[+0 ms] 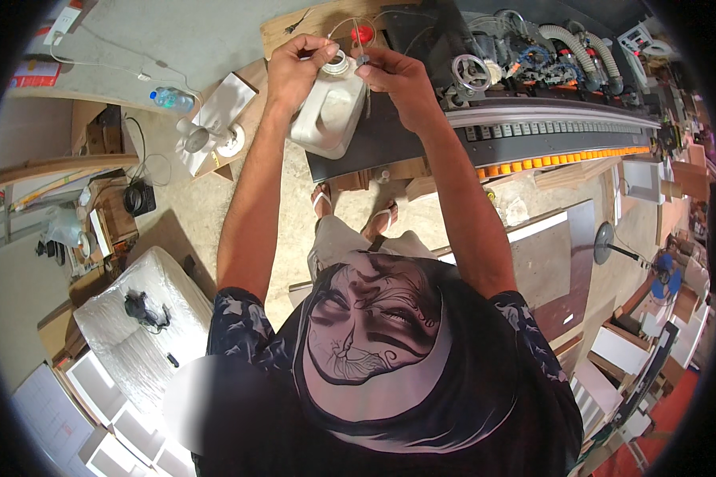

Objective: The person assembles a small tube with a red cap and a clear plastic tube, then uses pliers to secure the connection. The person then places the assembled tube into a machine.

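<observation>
A white plastic jug (326,111) with a handle stands on the dark machine bed, its round neck (336,63) uncapped. Beside that neck, my left hand (294,73) is closed in a pinch, where one end of a thin looping tube (344,21) meets the fingertips. On the jug's other side, my right hand (402,79) pinches a small grey fitting (363,60) between thumb and fingers. Thin lines run upward from this fitting. Just beyond it sits a red round part (363,34). The fingers partly hide what each hand grips.
To the right stretches a long machine with a handwheel (471,71), ribbed hoses (573,48) and a row of orange blocks (565,160). A small white fan (231,141) and a water bottle (172,99) are at left. Behind lies a plastic-wrapped block (143,302).
</observation>
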`<state>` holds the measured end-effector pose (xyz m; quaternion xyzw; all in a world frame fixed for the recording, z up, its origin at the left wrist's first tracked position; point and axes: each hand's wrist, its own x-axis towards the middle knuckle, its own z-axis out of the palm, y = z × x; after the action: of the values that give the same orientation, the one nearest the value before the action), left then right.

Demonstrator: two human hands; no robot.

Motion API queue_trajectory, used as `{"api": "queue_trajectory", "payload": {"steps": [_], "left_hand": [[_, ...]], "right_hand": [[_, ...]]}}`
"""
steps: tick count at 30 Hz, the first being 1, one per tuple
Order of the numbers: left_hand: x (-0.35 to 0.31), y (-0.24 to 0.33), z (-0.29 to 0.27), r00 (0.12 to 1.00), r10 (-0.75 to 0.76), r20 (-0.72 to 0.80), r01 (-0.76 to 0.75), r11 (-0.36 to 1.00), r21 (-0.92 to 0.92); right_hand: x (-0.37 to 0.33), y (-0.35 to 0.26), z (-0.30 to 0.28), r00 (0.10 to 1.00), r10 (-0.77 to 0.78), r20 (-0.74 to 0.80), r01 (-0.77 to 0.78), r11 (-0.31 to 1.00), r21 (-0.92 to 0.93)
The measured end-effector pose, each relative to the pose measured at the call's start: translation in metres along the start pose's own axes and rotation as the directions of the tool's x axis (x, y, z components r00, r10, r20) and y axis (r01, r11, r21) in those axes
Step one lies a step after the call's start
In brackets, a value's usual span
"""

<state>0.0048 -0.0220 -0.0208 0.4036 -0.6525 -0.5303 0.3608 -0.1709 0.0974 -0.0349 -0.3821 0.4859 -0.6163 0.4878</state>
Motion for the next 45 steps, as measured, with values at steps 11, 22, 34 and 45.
{"api": "queue_trajectory", "payload": {"steps": [11, 22, 34, 45], "left_hand": [[0.001, -0.008, 0.004, 0.999, 0.030, 0.017, -0.028, 0.993, -0.111], [0.000, -0.008, 0.009, 0.997, 0.071, 0.013, -0.067, 0.979, -0.194], [-0.006, -0.002, 0.004, 0.999, 0.029, 0.015, -0.027, 0.992, -0.124], [-0.010, -0.001, -0.003, 0.999, -0.008, 0.039, 0.013, 0.991, -0.131]], "right_hand": [[0.008, -0.021, -0.010, 0.999, 0.041, 0.015, -0.043, 0.990, 0.137], [0.031, -0.059, -0.005, 0.996, -0.083, 0.028, 0.071, 0.949, 0.308], [0.075, -0.093, 0.014, 0.983, -0.184, -0.002, 0.183, 0.979, 0.091], [0.091, -0.093, 0.023, 0.971, -0.238, -0.027, 0.238, 0.971, -0.023]]}}
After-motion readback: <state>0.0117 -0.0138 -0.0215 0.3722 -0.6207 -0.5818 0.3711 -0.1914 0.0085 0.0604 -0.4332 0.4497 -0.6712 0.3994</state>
